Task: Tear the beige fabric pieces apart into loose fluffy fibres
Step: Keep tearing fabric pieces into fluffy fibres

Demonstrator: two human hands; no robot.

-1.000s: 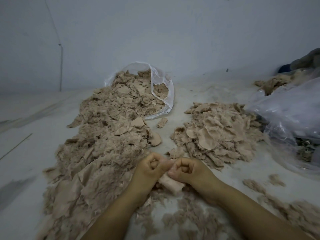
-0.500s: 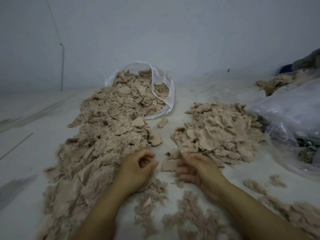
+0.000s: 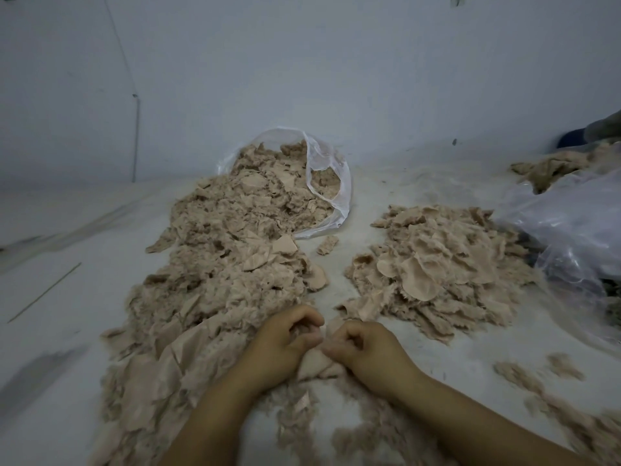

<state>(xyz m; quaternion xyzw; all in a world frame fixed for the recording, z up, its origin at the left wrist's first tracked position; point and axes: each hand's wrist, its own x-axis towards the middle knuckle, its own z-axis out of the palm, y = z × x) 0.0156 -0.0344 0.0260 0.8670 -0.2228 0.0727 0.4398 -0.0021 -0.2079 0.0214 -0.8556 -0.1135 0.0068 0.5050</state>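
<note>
Both my hands meet low in the middle of the view, fingers curled. My left hand [image 3: 284, 341] and my right hand [image 3: 364, 348] pinch the same small beige fabric piece [image 3: 314, 363], which hangs between and below them. A long heap of beige fabric pieces and fluff [image 3: 215, 290] runs along the left, spilling out of a clear plastic bag [image 3: 331, 183]. On the right lies a second pile of beige fabric pieces [image 3: 443, 270]. Loose fluffy fibres [image 3: 302, 422] lie on the floor under my forearms.
A crumpled clear plastic bag [image 3: 578, 223] lies at the right edge, with more beige scraps [image 3: 551, 166] behind it. Wisps of fibre [image 3: 537, 381] trail along the lower right. A pale wall closes the back; a thin stick [image 3: 43, 294] lies on the floor at left.
Half a second ago my hands were apart and low over the floor, the right one by a fabric piece. Now they have come together and both pinch a piece.
</note>
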